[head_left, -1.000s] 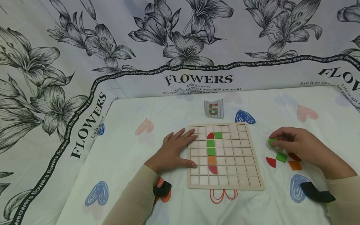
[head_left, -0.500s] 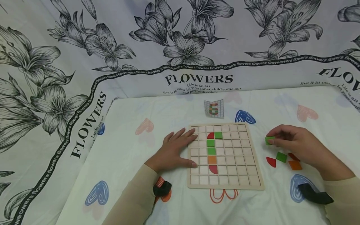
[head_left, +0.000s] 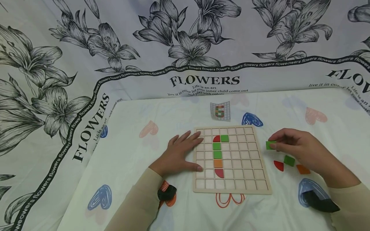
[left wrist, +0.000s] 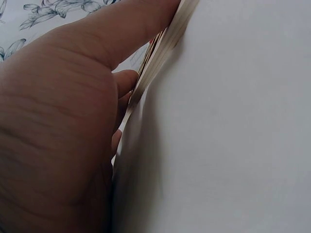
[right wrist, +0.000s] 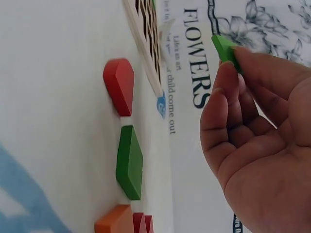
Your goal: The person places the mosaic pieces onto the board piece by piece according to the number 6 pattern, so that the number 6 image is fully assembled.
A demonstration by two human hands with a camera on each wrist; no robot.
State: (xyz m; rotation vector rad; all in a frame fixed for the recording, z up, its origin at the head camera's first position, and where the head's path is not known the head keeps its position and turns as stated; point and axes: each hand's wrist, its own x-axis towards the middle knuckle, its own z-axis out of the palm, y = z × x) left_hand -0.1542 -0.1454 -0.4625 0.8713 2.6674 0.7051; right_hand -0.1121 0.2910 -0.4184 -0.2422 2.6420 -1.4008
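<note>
My left hand (head_left: pixel 176 155) lies with fingers spread at the left edge of a wooden grid board (head_left: pixel 239 165), its fingertips and thumb resting on the rim. In the right wrist view, thumb and fingers of my right hand (right wrist: pixel 262 116) pinch a green square tile (right wrist: pixel 225 50), raised above the cloth just right of the board. The board's cells hold a red quarter-round tile (head_left: pixel 216 139), several green squares, an orange square (head_left: pixel 218 163) and another red quarter-round. Below my right hand lie a red quarter-round (head_left: pixel 278 166), a green square (head_left: pixel 289 160) and an orange square (head_left: pixel 303 169).
Behind the board lies a small printed card (head_left: pixel 226 112) with a coloured grid pattern. A white cloth (head_left: pixel 138 118) printed with hearts covers the surface. More red pieces (right wrist: pixel 139 222) sit beyond the orange tile in the right wrist view, hidden by my hand in the head view.
My right hand has moved left toward the board, carrying the green tile away from the loose pieces. The left hand stays in place on the board's edge.
</note>
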